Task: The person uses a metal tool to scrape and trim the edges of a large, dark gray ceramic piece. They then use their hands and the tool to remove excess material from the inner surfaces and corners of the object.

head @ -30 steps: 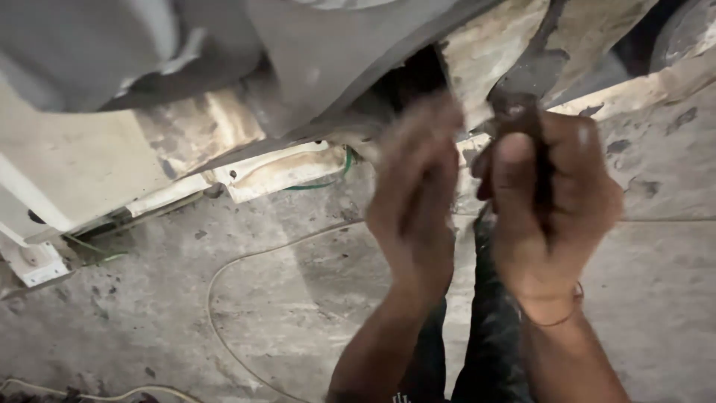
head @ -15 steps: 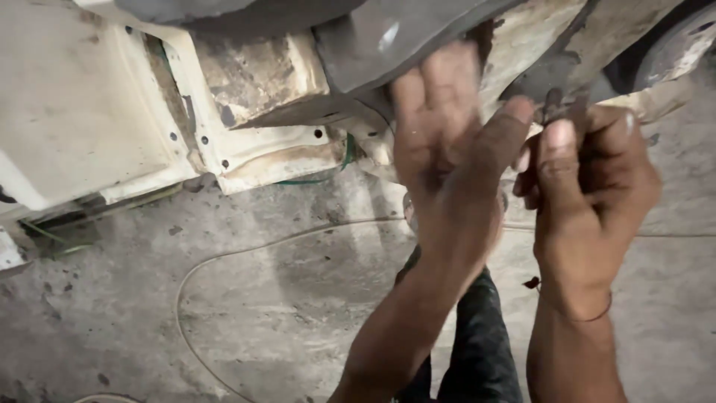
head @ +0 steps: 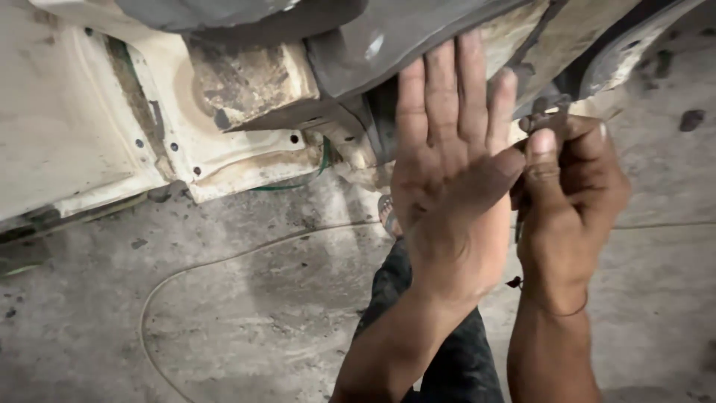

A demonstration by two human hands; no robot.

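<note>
Left hand open, fingers spread flat against the grey car panel above. Right hand just beside it, nearer the panel edge, fist closed on a small dark tool pointing up.

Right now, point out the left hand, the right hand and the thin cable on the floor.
left hand (head: pixel 447 186), head view, middle of the open palm.
right hand (head: pixel 570 198), head view, back of the closed fist.
thin cable (head: pixel 246 254), head view, curved stretch on the concrete.

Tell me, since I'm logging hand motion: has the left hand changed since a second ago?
Yes. The left hand has opened flat and risen against the grey panel, beside the right hand.
</note>
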